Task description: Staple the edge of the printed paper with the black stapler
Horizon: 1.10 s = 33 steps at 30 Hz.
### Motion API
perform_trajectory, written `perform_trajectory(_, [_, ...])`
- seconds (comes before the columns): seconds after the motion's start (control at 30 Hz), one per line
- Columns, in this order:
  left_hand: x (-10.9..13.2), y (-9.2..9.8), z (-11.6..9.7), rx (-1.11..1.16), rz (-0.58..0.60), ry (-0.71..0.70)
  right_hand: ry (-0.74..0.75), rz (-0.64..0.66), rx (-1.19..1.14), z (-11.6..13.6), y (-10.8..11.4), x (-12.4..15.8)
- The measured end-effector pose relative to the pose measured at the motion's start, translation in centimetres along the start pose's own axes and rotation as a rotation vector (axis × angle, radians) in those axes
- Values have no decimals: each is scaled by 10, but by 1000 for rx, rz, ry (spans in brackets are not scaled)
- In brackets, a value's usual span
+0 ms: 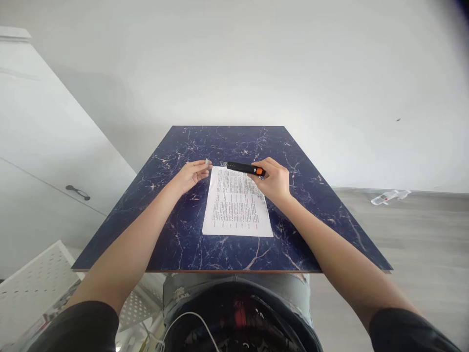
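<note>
My right hand (274, 178) is closed round one end of a slim black handheld device (240, 167) with an orange patch near the grip. Its clear or metallic-looking tip points left, above the top edge of a printed sheet of paper (236, 215); I cannot make out its exact kind. Between the thumb and fingers of my left hand (191, 176) is a small whitish translucent piece (207, 162), just left of the device's tip and apart from it. Under both hands, the paper lies flat on the dark blue marble-patterned table (227, 254).
A white cabinet (44, 146) with a dark handle (77, 192) stands at the left. Below it is a white perforated shelf (32, 278). A crumpled clear plastic wrapper (390, 197) lies on the floor at the right. A white cable (190, 314) curves across my lap. The wall rises behind the table.
</note>
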<state>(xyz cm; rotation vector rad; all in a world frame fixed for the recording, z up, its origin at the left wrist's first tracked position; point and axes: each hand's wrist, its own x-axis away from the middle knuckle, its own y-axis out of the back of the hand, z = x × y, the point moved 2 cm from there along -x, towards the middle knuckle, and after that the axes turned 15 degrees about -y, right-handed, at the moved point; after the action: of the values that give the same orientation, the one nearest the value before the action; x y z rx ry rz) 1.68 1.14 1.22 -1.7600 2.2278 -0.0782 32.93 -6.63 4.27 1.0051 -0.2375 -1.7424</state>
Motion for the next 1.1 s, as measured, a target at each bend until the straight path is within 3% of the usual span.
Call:
perform_trajectory(0.07, [0,-2,-6,12,-90,-111,-132,100,-51,-2,-2,-2])
perform_trajectory(0.17, [3,-8,-13,-19,-169,-277,-246,394,-137,-2,-10,1])
perform_trajectory(0.27, [7,-16,-15,-111,-143,-426,-298,614,-211,0,-20,8])
perform_trajectory(0.37, [13,-24,-16,-243,-54,-527,-292,719,-202,3,-26,13])
perform_trajectory(0.5, [22,-37,-23,-457,79,-609,-132,652,-69,4,-27,10])
perform_trajectory(0.73, [43,-65,-31,-812,235,-820,29,242,-187,17,-8,8])
perform_trajectory(0.93, [51,-70,-29,-979,317,-885,-14,324,-361,36,-6,19])
perform_trajectory(1.1, [53,-76,-35,-1055,367,-855,21,348,-412,42,-9,20])
